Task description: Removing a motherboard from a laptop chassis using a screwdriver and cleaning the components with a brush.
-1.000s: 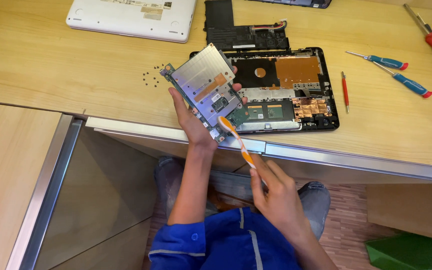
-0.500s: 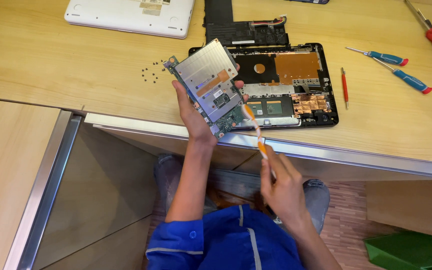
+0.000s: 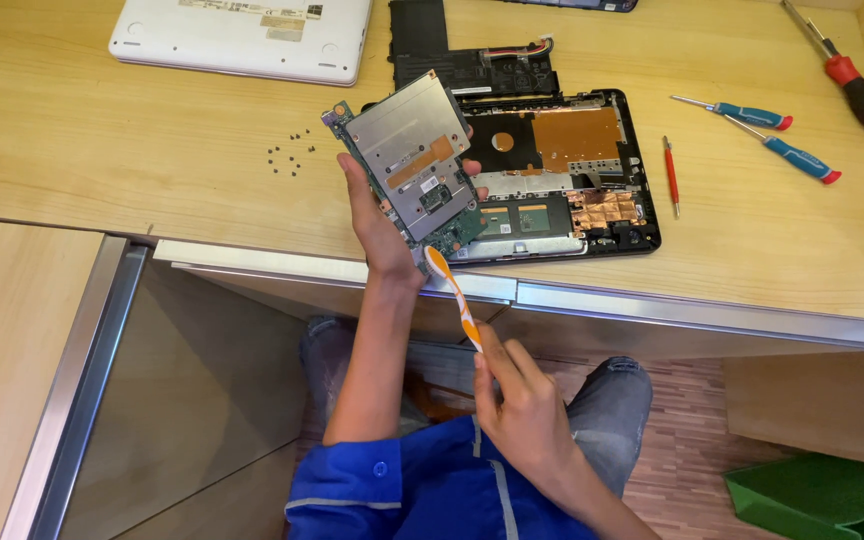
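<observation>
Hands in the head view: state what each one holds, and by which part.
Left hand grips the circuit board by its lower left edge. Right hand holds the orange toothbrush by its handle end.

two blue-handled screwdrivers [image 3: 747, 114], one red-handled screwdriver [image 3: 847, 80], one slim red screwdriver [image 3: 670, 175], one toothbrush [image 3: 454, 295], one white laptop [image 3: 242, 35]

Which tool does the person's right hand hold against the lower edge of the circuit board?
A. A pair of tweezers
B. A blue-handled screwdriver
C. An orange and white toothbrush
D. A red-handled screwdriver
C: the right hand grips an orange and white toothbrush, its head at the lower edge of the circuit board held up by the left hand.
</observation>
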